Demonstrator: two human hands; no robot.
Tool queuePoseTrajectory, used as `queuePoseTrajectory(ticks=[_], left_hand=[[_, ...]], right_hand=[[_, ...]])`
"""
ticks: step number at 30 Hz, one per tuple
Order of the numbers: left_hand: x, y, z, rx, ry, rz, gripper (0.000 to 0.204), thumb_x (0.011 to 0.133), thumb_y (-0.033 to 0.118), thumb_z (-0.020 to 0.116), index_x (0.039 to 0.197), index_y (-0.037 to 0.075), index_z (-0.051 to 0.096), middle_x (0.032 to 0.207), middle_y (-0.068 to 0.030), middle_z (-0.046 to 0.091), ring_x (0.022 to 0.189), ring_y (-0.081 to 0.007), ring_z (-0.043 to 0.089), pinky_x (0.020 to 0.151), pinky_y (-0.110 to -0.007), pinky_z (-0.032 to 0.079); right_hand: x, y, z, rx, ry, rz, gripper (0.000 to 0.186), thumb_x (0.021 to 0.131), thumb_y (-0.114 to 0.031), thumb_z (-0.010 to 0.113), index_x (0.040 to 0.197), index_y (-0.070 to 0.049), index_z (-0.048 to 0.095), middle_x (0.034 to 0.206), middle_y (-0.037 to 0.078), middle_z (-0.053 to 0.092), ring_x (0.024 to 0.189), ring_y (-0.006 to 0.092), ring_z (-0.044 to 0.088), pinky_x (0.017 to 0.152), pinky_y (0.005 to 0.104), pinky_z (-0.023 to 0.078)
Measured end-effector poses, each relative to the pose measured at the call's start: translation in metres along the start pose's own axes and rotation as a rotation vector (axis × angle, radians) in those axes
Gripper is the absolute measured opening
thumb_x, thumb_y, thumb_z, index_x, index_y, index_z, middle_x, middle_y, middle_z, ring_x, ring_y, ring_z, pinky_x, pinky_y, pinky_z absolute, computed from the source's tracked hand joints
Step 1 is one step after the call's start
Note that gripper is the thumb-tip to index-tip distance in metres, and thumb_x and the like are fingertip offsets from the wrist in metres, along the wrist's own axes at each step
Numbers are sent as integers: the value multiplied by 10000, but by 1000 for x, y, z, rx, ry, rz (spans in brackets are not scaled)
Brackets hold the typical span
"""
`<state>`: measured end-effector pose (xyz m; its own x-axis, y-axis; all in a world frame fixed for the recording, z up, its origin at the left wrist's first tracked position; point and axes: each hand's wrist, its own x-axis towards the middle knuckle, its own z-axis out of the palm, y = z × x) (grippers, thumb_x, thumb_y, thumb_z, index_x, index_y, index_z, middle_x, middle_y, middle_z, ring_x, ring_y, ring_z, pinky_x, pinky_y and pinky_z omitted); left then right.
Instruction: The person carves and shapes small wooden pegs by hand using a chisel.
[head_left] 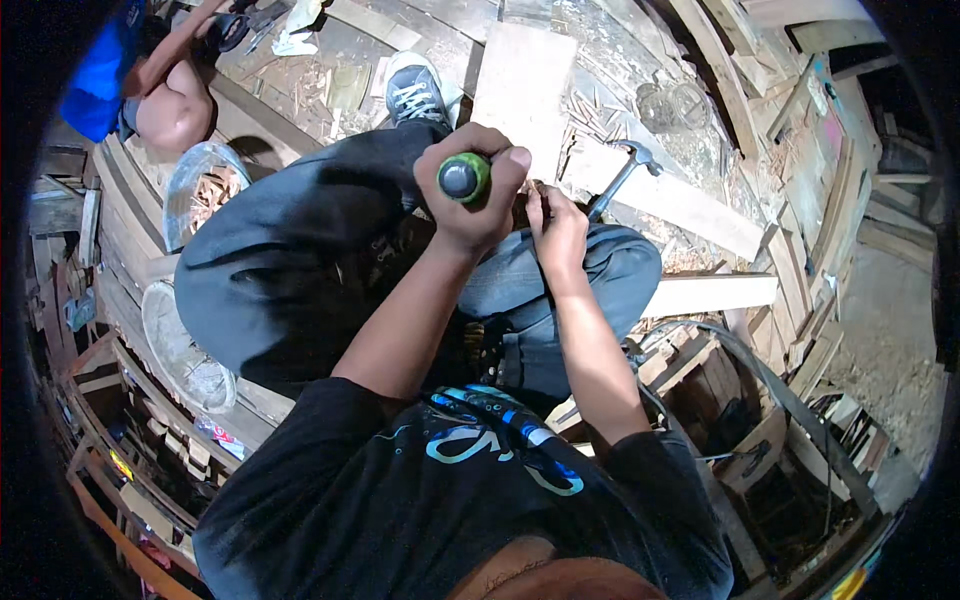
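Note:
My left hand [462,205] is wrapped in a fist around the upright green handle [478,178] of a tool; its dark round end cap faces up, and the rest is hidden below the fist. Just right of it, my right hand [562,238] is closed with thumb and fingers pinched together. Whatever sits between those fingertips is too small and hidden to make out. Beyond the right hand lies a claw hammer [622,180], its head resting on a pale board [690,205] and its handle running down toward my knee.
Another wide board [525,75] lies ahead, with thin wooden pegs [593,122] scattered beside it. On the left stand a clear tub [178,200] of wood pieces and a second pale tub [165,320]. Another person's knee [175,110] is at upper left. A dark curved hose [770,375] runs at right.

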<state>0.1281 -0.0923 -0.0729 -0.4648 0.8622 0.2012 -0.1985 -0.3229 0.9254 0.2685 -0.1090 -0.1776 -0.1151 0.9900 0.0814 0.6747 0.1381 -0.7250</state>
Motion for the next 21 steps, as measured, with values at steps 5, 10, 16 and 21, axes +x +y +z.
queuePoseTrajectory(ticks=[5, 10, 16, 21], left_hand=[[-4, -26, -4, 220, -193, 257, 128, 729, 60, 660, 677, -12, 568, 602, -47, 578, 543, -100, 542, 528, -242, 435], [1, -1, -6, 32, -32, 71, 147, 759, 66, 653, 669, -20, 575, 606, -51, 574, 541, -96, 543, 515, -241, 433], [-1, -10, -4, 62, -53, 50, 135, 742, 56, 664, 668, -7, 571, 593, -63, 564, 525, -105, 553, 519, -236, 437], [-15, -11, -3, 136, -238, 179, 95, 774, 44, 606, 702, -13, 579, 672, -86, 619, 588, -135, 570, 577, -262, 464]], right_hand=[[0, -2, -1, -43, -9, -18, 144, 860, -122, 636, 962, -20, 643, 884, 200, 664, 816, 387, 644, 708, 445, 517], [0, 1, 1, -27, 8, -17, 150, 865, -128, 633, 968, -19, 645, 884, 214, 659, 816, 385, 648, 715, 440, 519], [1, -3, -2, -5, -21, 19, 147, 868, -125, 633, 955, -12, 662, 868, 219, 662, 817, 383, 651, 711, 422, 522], [0, 0, 0, -29, -6, 23, 127, 870, -119, 623, 913, -4, 654, 807, 228, 649, 757, 393, 647, 659, 441, 516]])
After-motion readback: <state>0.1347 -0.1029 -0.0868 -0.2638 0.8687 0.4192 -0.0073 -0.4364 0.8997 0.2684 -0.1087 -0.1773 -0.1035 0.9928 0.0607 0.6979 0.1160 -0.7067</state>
